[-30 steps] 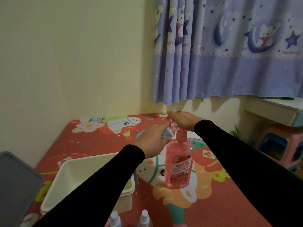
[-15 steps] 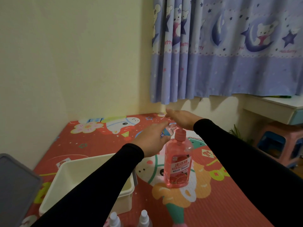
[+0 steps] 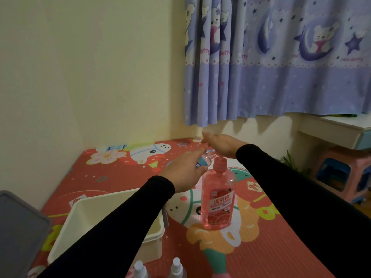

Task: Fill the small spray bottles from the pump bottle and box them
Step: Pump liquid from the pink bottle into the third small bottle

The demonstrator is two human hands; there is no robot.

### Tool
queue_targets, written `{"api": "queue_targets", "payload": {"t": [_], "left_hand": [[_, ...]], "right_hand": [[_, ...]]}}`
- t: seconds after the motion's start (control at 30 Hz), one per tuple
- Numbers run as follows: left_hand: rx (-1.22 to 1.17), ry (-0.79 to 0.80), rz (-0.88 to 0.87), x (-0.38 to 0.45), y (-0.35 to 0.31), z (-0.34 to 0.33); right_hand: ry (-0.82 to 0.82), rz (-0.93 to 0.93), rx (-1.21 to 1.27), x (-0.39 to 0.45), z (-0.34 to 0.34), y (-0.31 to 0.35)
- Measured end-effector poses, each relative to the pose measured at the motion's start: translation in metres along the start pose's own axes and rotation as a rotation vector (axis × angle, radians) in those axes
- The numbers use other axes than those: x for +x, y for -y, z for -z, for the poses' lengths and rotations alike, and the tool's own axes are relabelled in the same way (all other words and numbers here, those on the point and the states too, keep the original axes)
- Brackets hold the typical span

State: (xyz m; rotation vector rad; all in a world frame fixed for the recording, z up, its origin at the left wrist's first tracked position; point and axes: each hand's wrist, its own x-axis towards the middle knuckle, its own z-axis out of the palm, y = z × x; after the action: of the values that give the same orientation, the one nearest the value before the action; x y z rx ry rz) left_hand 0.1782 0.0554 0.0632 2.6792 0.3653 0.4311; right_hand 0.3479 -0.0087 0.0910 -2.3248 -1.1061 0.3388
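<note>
Dim warm indoor light; soft shadows under curtain hem; wide-angle bending at edges; slight softness.

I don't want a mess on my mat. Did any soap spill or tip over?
No spill shows. The pump bottle stands upright on the mat. The left hand holds a small bottle tilted at the spout, and the right hand lies flat over the pump.

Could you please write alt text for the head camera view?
The left hand holds a small bottle at the spout of a pink pump bottle while the right hand lies flat on its pump; a white box sits nearby.
</note>
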Motion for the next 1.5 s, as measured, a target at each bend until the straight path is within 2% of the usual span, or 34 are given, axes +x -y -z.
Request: {"api": "queue_targets", "payload": {"t": [0.2,0.47,0.67,0.97,1.17,1.4,1.5], "left_hand": [[0.002,0.030,0.039,-0.001,0.005,-0.009],[-0.007,0.004,0.003,0.000,-0.002,0.004],[-0.004,0.020,0.009,-0.001,0.003,-0.009],[-0.007,-0.007,-0.017,0.001,-0.002,0.002],[-0.018,0.033,0.015,0.000,0.005,-0.011],[-0.015,-0.009,-0.018,0.003,-0.001,0.001],[-0.025,-0.025,-0.030,0.002,-0.002,0.000]], "right_hand": [[0.067,0.029,0.123,-0.002,-0.010,-0.004],[0.021,0.023,0.000,0.000,0.003,0.002],[0.095,0.081,0.155,0.000,-0.014,-0.007],[0.049,0.080,0.050,0.003,0.003,-0.003],[0.088,0.096,0.186,0.006,-0.015,-0.011],[0.040,0.055,-0.015,0.002,0.003,0.000],[0.033,0.060,-0.016,0.004,0.000,-0.001]]}}
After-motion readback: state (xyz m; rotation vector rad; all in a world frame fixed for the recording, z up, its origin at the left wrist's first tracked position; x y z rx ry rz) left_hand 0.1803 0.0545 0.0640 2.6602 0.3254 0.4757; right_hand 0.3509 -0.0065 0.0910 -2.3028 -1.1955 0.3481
